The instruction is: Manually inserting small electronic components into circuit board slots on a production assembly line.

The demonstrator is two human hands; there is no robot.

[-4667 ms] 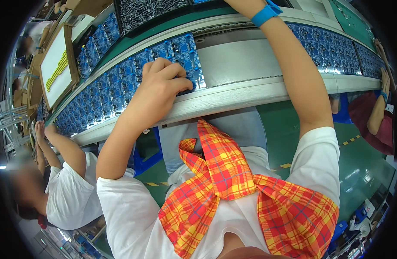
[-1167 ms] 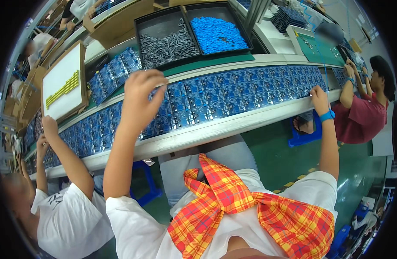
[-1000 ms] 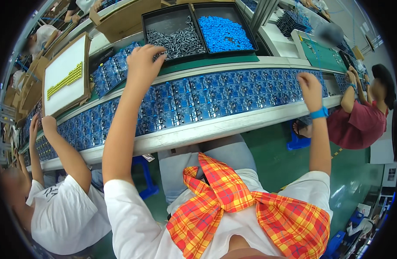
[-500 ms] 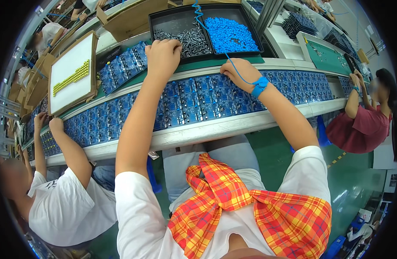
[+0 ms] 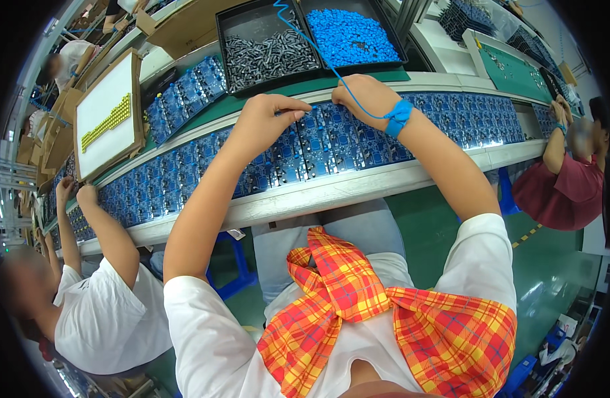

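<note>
My left hand [image 5: 268, 121] is over the row of blue circuit boards [image 5: 305, 159], with thumb and forefinger drawn together near the boards' far edge. A speck of blue shows at its fingertips, too small to name. Close by on the right, my right hand [image 5: 364, 96] has its fingers curled down at the same far edge; what they pinch is hidden. A blue wrist strap [image 5: 399, 118] with a thin cord circles my right wrist. Beyond the hands stand a tray of small dark cylindrical parts [image 5: 271, 56] and a tray of small blue parts [image 5: 351, 36].
A metal rail [image 5: 305, 196] runs along the near side of the boards. Loose boards [image 5: 185, 99] lean at the back left beside a white panel [image 5: 106, 113] bearing yellow pieces. Co-workers sit at left [image 5: 112, 318] and right [image 5: 563, 186]. The cord crosses the trays.
My left hand has come from the tray of dark parts toward me and right, to the boards beside my right hand. My right hand has shifted slightly left and away, its fingers still curled.
</note>
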